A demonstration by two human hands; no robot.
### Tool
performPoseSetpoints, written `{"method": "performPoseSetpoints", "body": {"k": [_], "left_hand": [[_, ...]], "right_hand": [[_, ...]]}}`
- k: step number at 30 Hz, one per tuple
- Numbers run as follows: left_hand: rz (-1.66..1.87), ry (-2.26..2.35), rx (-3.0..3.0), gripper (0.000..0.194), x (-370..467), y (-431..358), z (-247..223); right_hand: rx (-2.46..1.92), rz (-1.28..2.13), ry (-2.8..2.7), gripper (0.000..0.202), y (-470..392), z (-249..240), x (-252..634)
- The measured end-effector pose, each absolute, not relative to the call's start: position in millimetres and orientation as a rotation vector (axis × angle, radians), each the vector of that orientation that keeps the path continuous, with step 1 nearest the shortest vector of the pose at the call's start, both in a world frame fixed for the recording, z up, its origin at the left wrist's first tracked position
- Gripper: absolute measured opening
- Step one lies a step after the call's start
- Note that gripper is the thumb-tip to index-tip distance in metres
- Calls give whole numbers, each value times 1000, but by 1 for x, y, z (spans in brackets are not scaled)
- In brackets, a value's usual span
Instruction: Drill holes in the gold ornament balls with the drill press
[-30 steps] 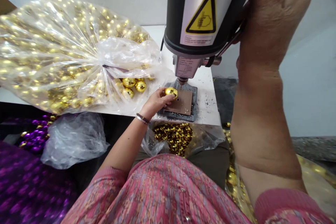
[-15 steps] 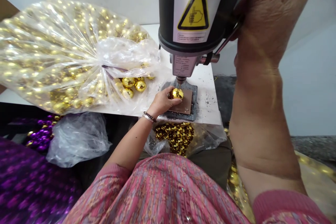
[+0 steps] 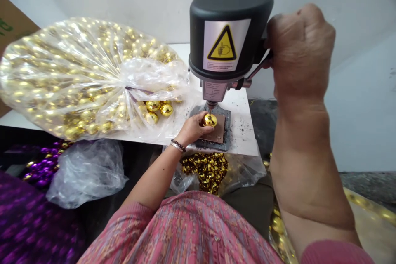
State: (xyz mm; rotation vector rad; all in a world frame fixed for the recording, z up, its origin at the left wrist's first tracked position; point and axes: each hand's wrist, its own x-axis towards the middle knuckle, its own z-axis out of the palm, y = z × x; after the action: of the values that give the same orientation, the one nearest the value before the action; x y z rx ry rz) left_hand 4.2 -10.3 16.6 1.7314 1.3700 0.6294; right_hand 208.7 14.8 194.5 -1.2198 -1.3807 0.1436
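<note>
My left hand grips a shiny gold faceted ball between thumb and fingers, on a brown board over the grey base of a small drill press. Straight above the ball is the thin drill bit; whether its tip is in the ball I cannot tell. Raised at the right of the machine, my right hand is closed round the end of the feed lever. Its fingers are mostly hidden behind the back of the hand.
A big clear bag of gold balls lies on the white table, with several loose balls by its mouth. Dark shavings litter the table. Below its front edge hangs an open bag of gold balls. Purple balls sit lower left.
The view has tilted up, showing the drill press top. My right hand sits lower and further left against the machine, and the bit is nearer the ball. My left hand keeps its hold.
</note>
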Motion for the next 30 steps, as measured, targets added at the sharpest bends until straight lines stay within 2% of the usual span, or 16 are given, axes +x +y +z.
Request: {"method": "performPoseSetpoints", "body": {"k": [4,10,14,18,24,30], "left_hand": [[668,1371,1700,71,4,-12,14],[681,1369,1704,72,5,-11,11],[709,1342,1723,70,5,-10,7],[726,1363,1721,68,7,-11,6],[694,1361,1719,51,9,-15,11],[702,1383,1709,65,9,-15,13]], "right_hand": [[-1207,56,-1464,27,-27,184,208],[-1142,-291,-1527,10,-60,146,202],[-1091,-460,-1537,9,-63,120,201],[-1147,-474,-1507,13,-66,102,200],[-1072,-642,-1511,9,-63,87,199],[-962,-638,-1464,9,-57,77,197]]}}
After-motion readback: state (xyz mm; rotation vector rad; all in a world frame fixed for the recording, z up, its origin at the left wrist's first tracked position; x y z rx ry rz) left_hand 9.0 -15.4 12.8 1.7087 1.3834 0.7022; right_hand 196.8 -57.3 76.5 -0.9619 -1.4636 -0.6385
